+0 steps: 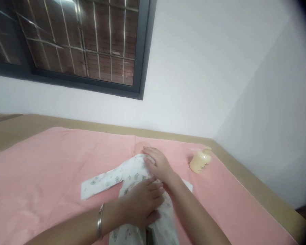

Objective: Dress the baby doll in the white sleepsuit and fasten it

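A baby doll lies on a pink cloth (53, 170), dressed in a white printed garment (109, 180); only the top of its head (140, 147) shows. My left hand (142, 202), a metal bangle on its wrist, rests flat on the garment over the doll's belly, fingers together and pointing right. My right hand (159, 165) lies on the chest near the collar, fingers stretched toward the head. One empty sleeve of the garment stretches out to the left.
A pale yellow baby bottle (201, 161) lies on its side on the pink cloth, to the right of the doll. The cloth covers a wooden surface (257, 187) set against white walls. A dark-framed barred window is up left.
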### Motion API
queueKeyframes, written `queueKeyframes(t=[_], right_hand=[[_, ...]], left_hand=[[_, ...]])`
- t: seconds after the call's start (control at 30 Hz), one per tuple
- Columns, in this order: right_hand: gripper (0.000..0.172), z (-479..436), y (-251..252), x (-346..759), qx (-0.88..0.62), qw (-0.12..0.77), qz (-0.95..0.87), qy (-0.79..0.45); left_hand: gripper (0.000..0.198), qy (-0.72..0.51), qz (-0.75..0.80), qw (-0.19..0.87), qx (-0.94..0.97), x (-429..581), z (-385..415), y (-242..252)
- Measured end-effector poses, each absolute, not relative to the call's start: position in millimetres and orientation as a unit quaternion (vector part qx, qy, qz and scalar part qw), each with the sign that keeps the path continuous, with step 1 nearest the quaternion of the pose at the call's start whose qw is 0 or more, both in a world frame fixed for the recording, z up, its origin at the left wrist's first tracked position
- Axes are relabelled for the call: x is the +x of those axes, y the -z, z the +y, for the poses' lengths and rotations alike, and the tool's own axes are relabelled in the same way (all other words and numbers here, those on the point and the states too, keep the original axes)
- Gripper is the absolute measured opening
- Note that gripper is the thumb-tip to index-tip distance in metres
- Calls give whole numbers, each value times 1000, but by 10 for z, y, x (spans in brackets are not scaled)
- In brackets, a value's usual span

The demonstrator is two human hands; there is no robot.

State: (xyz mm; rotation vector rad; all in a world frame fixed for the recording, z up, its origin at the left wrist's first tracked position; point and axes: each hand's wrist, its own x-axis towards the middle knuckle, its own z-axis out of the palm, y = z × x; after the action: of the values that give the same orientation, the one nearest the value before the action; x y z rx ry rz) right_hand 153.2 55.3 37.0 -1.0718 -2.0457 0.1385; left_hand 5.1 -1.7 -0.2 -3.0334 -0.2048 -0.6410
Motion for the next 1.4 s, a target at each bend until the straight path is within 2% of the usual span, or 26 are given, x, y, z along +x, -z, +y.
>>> queueKeyframes(t=[0.13,0.27,0.33,0.43,0.57,0.73,0.83,1.03,1.17,1.33,1.4], right_hand=[[43,608,-281,1406,-321,356,-878,10],[46,680,-197,1392,-325,347,-880,5],[46,684,-181,1406,-324,301,-897,-12],[38,671,-177,1413,-307,235,-922,-35],[38,657,-191,1409,-317,276,-906,-43],[40,643,-217,1441,-332,224,-915,-57],[45,639,-221,1461,-339,259,-902,-69],[43,607,-217,1420,-325,231,-915,-57],[44,560,-258,1393,-334,262,-904,-45],[37,522,-299,1367,-327,188,-925,-38],[37,524,-293,1366,-330,199,-922,-35]], left_hand=[[16,207,-86,21,-974,53,2,34],[18,211,-66,12,-975,49,3,61],[20,207,-57,4,-977,48,6,75],[18,200,-61,-6,-978,49,15,97],[21,203,-64,0,-977,47,24,115],[24,206,-53,1,-977,44,27,109],[26,211,-55,-4,-976,44,26,104],[17,209,-51,-7,-976,48,29,111],[15,209,-57,2,-976,48,28,120],[14,204,-55,-5,-977,44,31,150],[14,207,-56,-2,-977,42,32,155]])
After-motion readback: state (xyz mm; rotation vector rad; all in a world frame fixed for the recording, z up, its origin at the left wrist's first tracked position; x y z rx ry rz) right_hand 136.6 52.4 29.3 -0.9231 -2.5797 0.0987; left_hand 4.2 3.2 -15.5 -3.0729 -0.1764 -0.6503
